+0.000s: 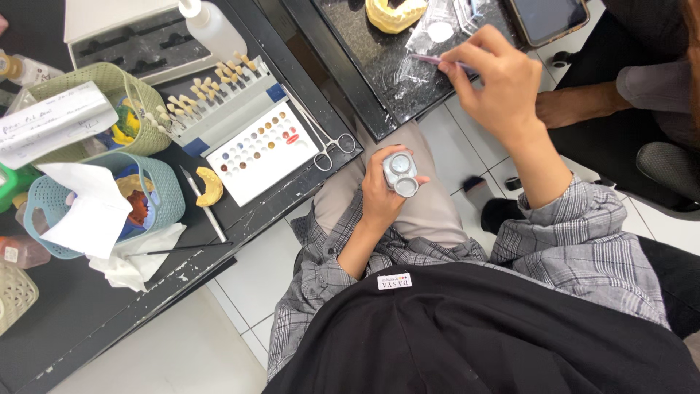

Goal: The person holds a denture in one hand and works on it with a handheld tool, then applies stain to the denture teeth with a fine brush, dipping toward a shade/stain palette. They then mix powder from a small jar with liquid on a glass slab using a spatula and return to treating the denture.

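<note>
My left hand (380, 191) rests above my lap and grips a small grey round container (399, 174) with its lid swung open. My right hand (496, 80) reaches out over the black tray (364, 80) and pinches a thin pink-handled tool (432, 60), whose tip points at a clear plastic bag (430, 36) lying on the tray. A yellow dental cast (394, 13) sits at the tray's far end, beyond the bag.
On the black bench at left lie a white palette with colour dots (255, 149), a row of tooth shade tabs (208, 91), metal forceps (328, 142), a white bottle (211, 28), woven baskets (109, 190) and a brush (175, 249). Another person's arm (583, 106) and a dark screen (547, 18) are at the right.
</note>
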`<state>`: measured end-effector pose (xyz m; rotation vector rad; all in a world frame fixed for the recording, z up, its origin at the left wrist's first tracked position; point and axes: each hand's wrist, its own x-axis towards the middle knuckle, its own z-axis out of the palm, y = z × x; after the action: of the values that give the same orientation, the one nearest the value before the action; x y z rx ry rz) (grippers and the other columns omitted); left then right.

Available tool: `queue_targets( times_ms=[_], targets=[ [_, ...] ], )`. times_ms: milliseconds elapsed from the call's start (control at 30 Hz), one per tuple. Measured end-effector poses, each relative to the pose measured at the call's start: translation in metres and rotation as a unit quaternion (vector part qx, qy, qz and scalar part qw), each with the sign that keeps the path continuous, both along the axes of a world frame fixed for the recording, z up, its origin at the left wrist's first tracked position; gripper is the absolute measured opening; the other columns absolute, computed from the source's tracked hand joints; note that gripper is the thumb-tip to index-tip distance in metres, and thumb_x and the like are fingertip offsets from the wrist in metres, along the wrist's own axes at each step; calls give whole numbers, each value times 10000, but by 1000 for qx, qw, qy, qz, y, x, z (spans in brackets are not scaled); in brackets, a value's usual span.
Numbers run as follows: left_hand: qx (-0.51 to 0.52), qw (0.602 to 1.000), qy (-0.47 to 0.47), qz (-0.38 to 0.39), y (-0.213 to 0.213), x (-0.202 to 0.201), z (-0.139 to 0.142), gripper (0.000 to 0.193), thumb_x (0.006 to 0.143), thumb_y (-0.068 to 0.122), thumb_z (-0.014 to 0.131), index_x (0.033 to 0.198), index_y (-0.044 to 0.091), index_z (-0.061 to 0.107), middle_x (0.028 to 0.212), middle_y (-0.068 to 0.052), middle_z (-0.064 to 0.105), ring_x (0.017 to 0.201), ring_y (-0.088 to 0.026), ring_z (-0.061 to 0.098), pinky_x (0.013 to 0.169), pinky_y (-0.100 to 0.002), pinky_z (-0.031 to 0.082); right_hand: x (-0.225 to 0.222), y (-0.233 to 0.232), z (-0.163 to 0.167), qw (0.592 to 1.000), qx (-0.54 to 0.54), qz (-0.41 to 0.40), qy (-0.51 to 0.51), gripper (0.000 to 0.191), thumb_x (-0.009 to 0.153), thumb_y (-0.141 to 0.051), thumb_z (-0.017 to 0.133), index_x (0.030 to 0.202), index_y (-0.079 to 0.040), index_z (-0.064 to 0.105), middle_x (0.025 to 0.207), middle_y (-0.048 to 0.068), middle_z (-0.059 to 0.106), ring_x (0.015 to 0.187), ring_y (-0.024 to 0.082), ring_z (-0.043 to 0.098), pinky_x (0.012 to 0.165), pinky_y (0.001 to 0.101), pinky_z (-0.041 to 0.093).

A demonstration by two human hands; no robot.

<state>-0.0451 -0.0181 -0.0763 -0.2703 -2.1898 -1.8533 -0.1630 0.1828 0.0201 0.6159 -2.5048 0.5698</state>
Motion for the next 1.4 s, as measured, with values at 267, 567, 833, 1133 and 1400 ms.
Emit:
queue_targets(
  times_ms=[267, 567, 833, 1133, 1400],
  targets=[
    [13, 1000, -15, 2, 2, 5, 2, 662, 783, 144, 925, 1306, 49, 530, 1177, -109, 712, 1073, -232, 725, 929, -331, 579, 12, -5, 3, 1000, -1, 3, 20, 42, 1039, -164, 816, 1040, -176, 775, 970, -42, 650, 694, 159, 624, 555, 301, 407],
    [13, 1000, -6, 2, 1, 7, -2, 667, 793, 124, 922, 1314, 47, 512, 1176, -112, 704, 1075, -221, 718, 936, -322, 576, 9, 4, 0, 996, 58, 65, 26, 37, 1047, -182, 789, 1060, -155, 766, 985, -30, 650, 668, 138, 599, 548, 290, 393],
    [18, 1000, -8, 3, 5, 6, 1, 667, 794, 102, 918, 1318, 43, 510, 1176, -115, 705, 1070, -212, 719, 929, -317, 577, -6, 18, 8, 997, 39, 61, 27, 30, 1066, -157, 770, 1073, -184, 759, 972, -37, 628, 709, 131, 636, 595, 280, 409],
    [34, 999, -15, -5, 0, 7, 1, 649, 809, 98, 905, 1323, 52, 511, 1194, -113, 701, 1083, -218, 723, 941, -315, 578, -7, 8, -4, 997, 50, 55, 27, 83, 1071, -109, 751, 1091, -186, 773, 984, -58, 651, 696, 118, 626, 595, 286, 403],
    [47, 999, -23, -9, 3, 5, -1, 656, 815, 111, 905, 1331, 49, 504, 1197, -108, 704, 1089, -215, 726, 944, -310, 584, 12, 2, -4, 997, 31, 64, 11, 67, 1019, -113, 789, 1066, -160, 777, 995, -34, 657, 674, 139, 588, 552, 290, 384]
  ],
)
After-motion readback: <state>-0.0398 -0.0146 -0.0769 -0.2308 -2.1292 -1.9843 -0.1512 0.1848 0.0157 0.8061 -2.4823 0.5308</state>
